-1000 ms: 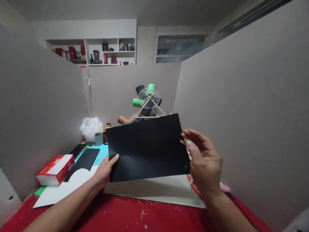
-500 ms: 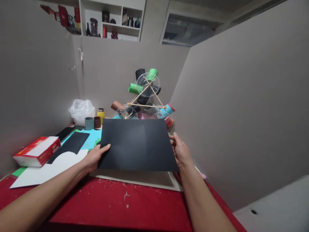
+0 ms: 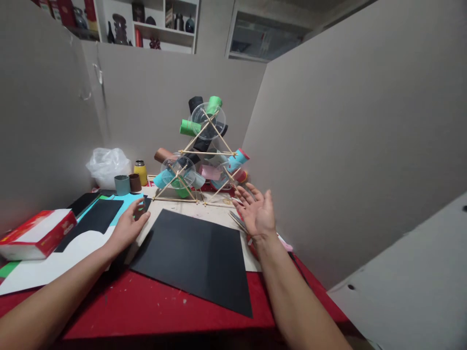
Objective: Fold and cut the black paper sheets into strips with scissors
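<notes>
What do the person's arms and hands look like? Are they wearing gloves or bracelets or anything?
No gloves! The left hand and right hand are bare. Both forearms are bare too: no sleeves, watch or bracelet show on them. I see no rings, but some left fingers are partly hidden.

Right of the black sheet (image 3: 193, 257), the scissors (image 3: 237, 221) are partly covered by the right hand (image 3: 258, 215); far left of it, green paper (image 3: 8, 269) is cut off by the picture's edge; far behind it, the shelf (image 3: 177, 43) is cropped above
</notes>
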A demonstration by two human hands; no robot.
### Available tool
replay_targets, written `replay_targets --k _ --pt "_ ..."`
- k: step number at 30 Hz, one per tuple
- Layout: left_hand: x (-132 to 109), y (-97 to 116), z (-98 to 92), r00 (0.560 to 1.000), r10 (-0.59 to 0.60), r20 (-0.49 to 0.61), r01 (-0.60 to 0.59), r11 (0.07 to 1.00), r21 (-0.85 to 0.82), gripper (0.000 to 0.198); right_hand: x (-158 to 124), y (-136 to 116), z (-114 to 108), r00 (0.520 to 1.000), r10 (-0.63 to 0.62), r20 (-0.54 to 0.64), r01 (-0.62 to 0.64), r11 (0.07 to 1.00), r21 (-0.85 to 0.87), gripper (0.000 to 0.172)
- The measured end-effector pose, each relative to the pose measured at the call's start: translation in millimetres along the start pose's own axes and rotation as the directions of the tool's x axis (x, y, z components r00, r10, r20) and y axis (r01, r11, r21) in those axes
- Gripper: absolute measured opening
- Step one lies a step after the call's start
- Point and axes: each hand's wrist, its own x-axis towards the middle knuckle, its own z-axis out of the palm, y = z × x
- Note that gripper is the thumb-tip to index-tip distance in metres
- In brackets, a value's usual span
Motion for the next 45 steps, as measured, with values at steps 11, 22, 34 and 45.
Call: replay_targets --k 11,22,34,45 --pt "-58 83 67.9 0.819 0.383 0.428 -0.396 0.916 -0.064 0.027 -54 10 46 0.877 0.197 0.438 -0.254 0.964 0.074 0.056" --pt "-56 92 133.8 0.793 0.381 0.476 -0.267 0.919 -0.291 0.006 -61 15 50 0.853 0.228 0.470 -0.324 0.936 0.134 0.058" --pt "-56 85 142.8 0.814 0.329 0.478 -0.111 0.896 -0.429 0.019 -60 17 47 0.860 0.214 0.463 -0.314 0.937 0.150 0.055" --pt "-90 69 93.7 0.463 0.219 0.859 -0.225 0.966 -0.125 0.039 -46 13 37 0.906 0.185 0.381 -0.251 0.959 0.129 0.049"
